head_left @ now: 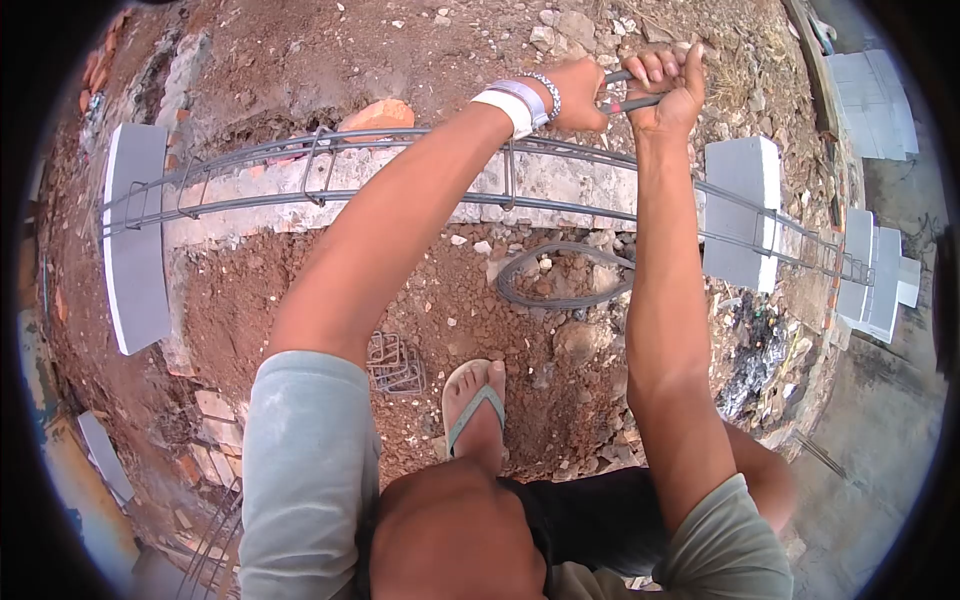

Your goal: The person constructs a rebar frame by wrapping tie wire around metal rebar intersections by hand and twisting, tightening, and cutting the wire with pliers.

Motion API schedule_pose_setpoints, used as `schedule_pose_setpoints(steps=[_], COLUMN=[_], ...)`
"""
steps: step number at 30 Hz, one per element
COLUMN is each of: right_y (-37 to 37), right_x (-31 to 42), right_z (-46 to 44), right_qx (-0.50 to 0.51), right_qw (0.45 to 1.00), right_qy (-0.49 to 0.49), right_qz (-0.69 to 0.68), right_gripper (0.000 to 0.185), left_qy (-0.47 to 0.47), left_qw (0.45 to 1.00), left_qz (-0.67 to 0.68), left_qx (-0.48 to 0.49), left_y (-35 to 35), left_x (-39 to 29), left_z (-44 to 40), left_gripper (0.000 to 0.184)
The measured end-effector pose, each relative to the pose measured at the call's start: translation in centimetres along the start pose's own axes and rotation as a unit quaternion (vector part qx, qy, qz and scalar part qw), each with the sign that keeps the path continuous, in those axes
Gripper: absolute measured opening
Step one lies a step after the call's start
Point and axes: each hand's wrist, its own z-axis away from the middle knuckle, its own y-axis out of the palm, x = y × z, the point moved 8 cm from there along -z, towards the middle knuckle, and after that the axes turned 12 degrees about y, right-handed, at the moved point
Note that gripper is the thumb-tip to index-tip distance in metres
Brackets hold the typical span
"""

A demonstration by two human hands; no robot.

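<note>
My right hand (668, 95) is curled around the two dark handles of a pair of pliers (640, 103), with a red band on the lower handle. The handles are slightly apart, and their far end is hidden by my left hand (578, 95). That hand is a closed fist beside the tool; what lies inside it cannot be seen. Both hands are above the far side of a rebar cage (420, 198), made of long steel bars with bent stirrups. My left forearm covers part of the cage, and my right forearm crosses in front of it.
White blocks (138, 240) (742, 210) stand at the cage's left and right. Under it runs a concrete strip (250, 205). A coil of wire (515, 285) and several loose stirrups (397, 365) lie on the soil near my sandalled foot (475, 405). A brick piece (378, 115) sits behind.
</note>
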Motion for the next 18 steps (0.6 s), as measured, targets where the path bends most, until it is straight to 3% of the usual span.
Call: schedule_pose_setpoints(steps=[3,6,7,8,9,11,14,16,18], right_y=[0.5,1.4,0.6,0.8,2.2,5.9,10.1,11.4,10.7], right_x=[0.2,0.4,0.7,0.5,0.0,-1.4,-3.0,-4.3,-5.6], right_z=[0.6,-0.2,-1.1,-1.7,-2.0,-3.4,-4.4,-5.3,-6.7], right_qx=[-0.062,-0.022,-0.002,0.025,0.065,0.15,0.298,0.316,0.293], right_qw=[0.998,1.0,1.0,0.999,0.997,0.986,0.94,0.924,0.918], right_qy=[-0.017,0.0,0.009,0.02,0.034,0.076,0.162,0.213,0.265], right_qz=[0.001,0.01,0.011,0.009,-0.005,-0.022,-0.036,-0.027,0.029], right_gripper=[0.038,0.035,0.034,0.034,0.033,0.033,0.033,0.032,0.036], left_qy=[0.002,0.073,0.022,-0.049,-0.057,-0.05,-0.093,0.067,0.026], left_qw=[1.0,0.996,1.0,0.982,0.947,0.95,0.806,0.939,0.966], left_qz=[0.016,-0.033,0.011,0.173,0.31,0.309,0.58,0.331,0.224], left_qx=[0.01,-0.03,0.015,0.059,0.059,-0.008,0.075,-0.064,-0.126], left_y=[0.1,-0.6,-0.7,-1.0,-0.7,-1.2,0.0,-2.3,-2.3], left_x=[0.0,-0.4,0.0,-0.4,-0.2,2.0,1.8,2.0,3.0], left_z=[-0.4,-0.7,-0.3,1.2,1.0,-0.9,-0.5,-1.0,-0.3], left_gripper=[0.042,0.046,0.042,0.033,0.027,0.022,0.017,0.015,0.019])
